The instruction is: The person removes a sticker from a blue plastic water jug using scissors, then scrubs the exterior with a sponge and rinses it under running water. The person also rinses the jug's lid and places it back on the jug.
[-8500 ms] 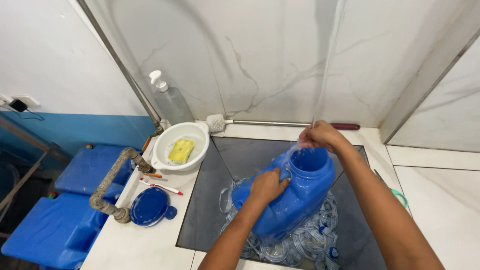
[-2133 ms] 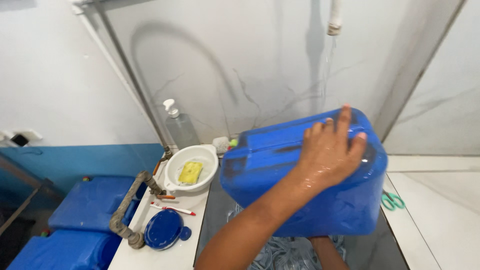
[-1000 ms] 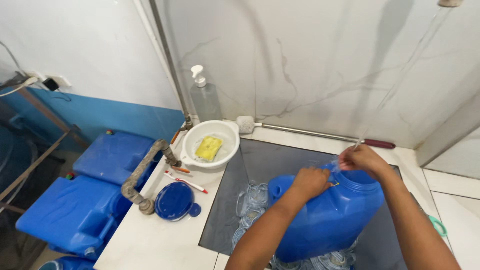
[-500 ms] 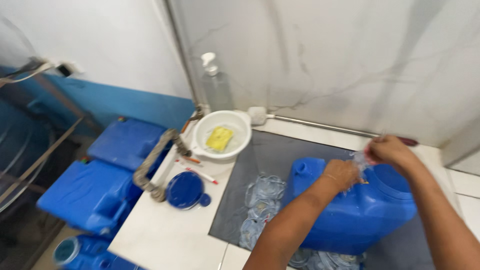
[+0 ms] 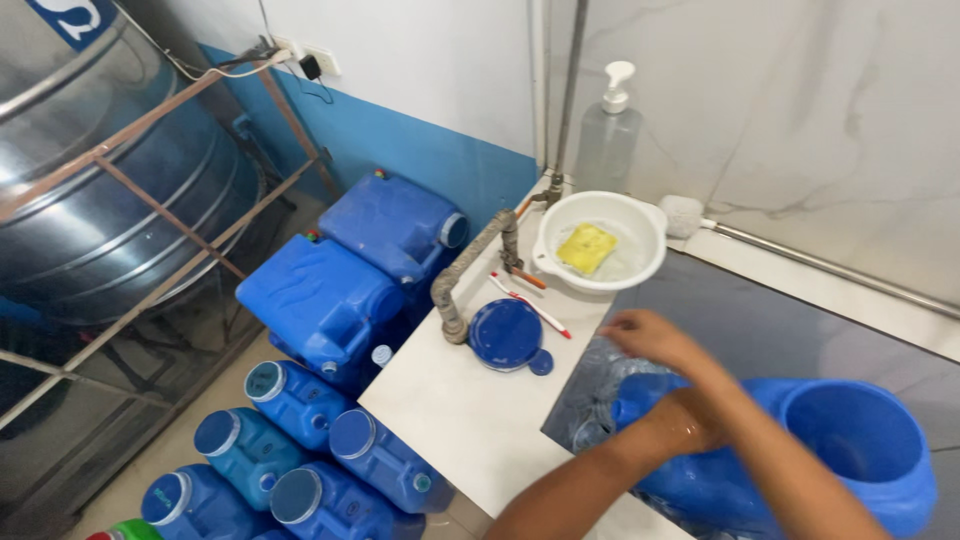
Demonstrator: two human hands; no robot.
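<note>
We have the big blue plastic water container (image 5: 800,450) lying in the dark sink, left hand (image 5: 685,425) flat on its side; right hand (image 5: 650,338) reaches over, fingers loose, holding nothing. Steady pressure best stops it rolling.

The blue container (image 5: 800,455) in the sink is smooth, wet plastic, glossy like the blue lid (image 5: 507,334) on the matt white counter (image 5: 470,410). The white bowl (image 5: 600,243) is shiny plastic (its yellow sponge (image 5: 587,248) looks porous). The wall (image 5: 800,130) is polished marble-look tile, the tank (image 5: 110,190) brushed metal.
</note>
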